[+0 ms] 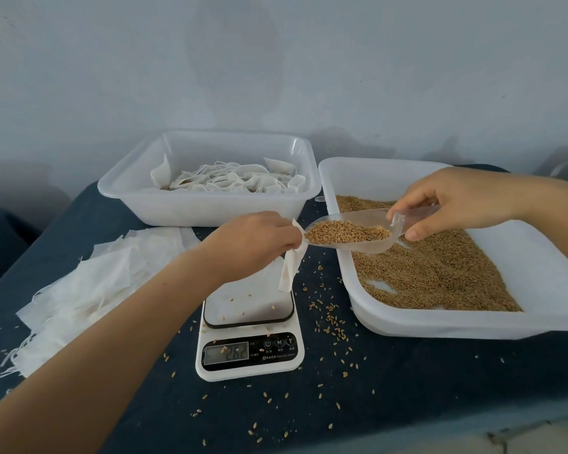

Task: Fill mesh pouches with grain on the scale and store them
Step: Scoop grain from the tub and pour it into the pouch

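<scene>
Grain is readied for pouring into a mesh pouch above a kitchen scale.

On a dark blue cloth-covered table (407, 388), a large white tray of wheat grain (538, 290) is seen at the right, a white tub of filled pouches (207, 208) at the back and a heap of empty pouches (89, 283) at the left. The digital scale (248, 335) stands between them, loose kernels scattered over it and the cloth. A clear plastic scoop (351, 232), heaped with grain, is gripped by the right hand (453, 204). A limp mesh pouch (292, 260) is pinched at its mouth by the left hand (253, 244), just beside the scoop's lip and above the platform. More spillage is judged likely: the pouch mouth looks barely opened, and the reading may be skewed by stray kernels.
</scene>
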`<state>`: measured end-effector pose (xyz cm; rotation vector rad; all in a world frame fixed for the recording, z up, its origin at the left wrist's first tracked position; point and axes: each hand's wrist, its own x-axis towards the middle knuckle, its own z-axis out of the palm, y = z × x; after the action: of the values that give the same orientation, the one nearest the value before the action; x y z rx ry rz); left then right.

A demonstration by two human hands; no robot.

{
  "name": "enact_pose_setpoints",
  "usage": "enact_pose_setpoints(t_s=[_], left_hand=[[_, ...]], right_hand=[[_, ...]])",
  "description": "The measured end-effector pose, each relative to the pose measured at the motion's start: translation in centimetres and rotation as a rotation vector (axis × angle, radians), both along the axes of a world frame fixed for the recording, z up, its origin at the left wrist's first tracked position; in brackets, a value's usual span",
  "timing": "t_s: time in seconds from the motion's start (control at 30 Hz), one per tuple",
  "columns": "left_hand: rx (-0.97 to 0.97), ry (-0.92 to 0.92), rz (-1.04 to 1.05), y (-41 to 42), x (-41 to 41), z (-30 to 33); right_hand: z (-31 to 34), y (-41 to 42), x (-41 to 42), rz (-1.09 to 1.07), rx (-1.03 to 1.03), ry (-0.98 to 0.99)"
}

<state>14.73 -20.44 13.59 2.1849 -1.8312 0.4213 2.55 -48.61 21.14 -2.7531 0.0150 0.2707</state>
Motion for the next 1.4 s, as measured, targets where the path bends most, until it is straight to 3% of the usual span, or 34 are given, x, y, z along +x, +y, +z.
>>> enact_pose_setpoints(t_s=[0.17, 0.67, 1.4], left_hand=[[0.019, -0.042, -0.06, -0.4, -0.1, 0.7], [0.041, 0.106, 0.017, -1.0, -0.3, 1.3], [-0.031, 0.217, 0.048, 0.0, -0.4, 0.7]], right_hand=[[0.2, 0.1, 0.0, 0.008, -0.033, -0.019], [0.2, 0.5, 0.0, 0.024, -0.078, -0.005], [3.3, 4.4, 2.5, 0.152, -0.316, 0.063]])
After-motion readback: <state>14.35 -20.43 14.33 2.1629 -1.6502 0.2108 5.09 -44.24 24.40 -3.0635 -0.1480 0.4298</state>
